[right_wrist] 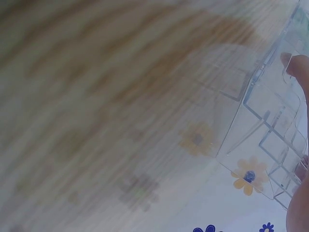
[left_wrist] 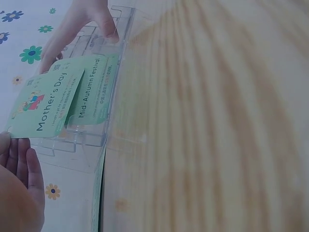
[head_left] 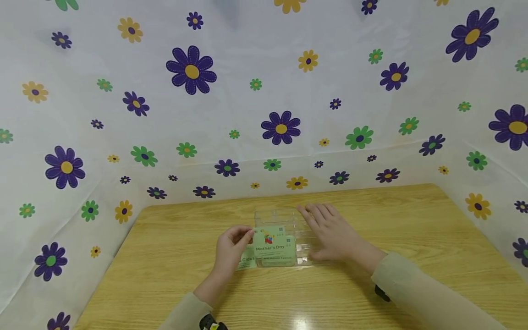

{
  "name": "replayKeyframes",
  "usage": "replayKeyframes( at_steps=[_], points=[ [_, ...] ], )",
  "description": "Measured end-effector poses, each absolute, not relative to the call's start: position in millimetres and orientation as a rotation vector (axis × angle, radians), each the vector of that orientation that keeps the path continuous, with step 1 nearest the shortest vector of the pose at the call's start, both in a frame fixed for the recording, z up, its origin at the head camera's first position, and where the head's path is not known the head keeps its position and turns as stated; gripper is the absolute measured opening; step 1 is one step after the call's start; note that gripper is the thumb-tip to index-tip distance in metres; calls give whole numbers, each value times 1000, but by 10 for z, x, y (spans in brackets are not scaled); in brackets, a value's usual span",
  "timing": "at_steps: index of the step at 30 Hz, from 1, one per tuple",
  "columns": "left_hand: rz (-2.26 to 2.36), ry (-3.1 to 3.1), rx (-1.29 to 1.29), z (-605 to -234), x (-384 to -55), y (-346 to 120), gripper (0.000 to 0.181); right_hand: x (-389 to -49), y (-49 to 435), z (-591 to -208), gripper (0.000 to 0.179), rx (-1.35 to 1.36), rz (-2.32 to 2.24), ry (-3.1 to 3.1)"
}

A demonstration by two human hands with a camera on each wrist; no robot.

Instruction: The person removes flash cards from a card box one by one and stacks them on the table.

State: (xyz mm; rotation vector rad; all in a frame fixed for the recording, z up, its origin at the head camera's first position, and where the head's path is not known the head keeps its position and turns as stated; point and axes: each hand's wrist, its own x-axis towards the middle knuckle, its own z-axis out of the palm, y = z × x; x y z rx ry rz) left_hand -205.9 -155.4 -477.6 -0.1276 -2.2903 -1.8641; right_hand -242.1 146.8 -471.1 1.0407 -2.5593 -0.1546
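A clear plastic tiered card rack [head_left: 266, 216] stands on the table. My left hand [head_left: 228, 250] pinches the left edge of a pale green "Mother's Day" card [left_wrist: 46, 104], between thumb and fingers. That card is held tilted at the rack and partly covers a "Mid-Autumn Festival" card [left_wrist: 94, 92] in the front tier. A third green card [head_left: 246, 260], its title ending in "Claus", shows partly behind my left hand. Over the rack's right side, my right hand [head_left: 336, 233] rests with fingers extended; its thumb [right_wrist: 300, 67] touches the clear front.
The wooden table [head_left: 173, 275] carries the rack near its middle. A white cloth [head_left: 231, 105] printed with purple, yellow and green flowers hangs behind and along both sides. Dark bands with cameras sit at both wrists.
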Motion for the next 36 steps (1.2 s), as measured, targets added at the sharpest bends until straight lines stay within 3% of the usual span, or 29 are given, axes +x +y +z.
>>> replayKeyframes(
  at_steps=[36],
  points=[
    [-1852,-2282,1,-4792,-2020,-1711,14,-2424,1457,-4716,124,1047,-141,-2549]
  ],
)
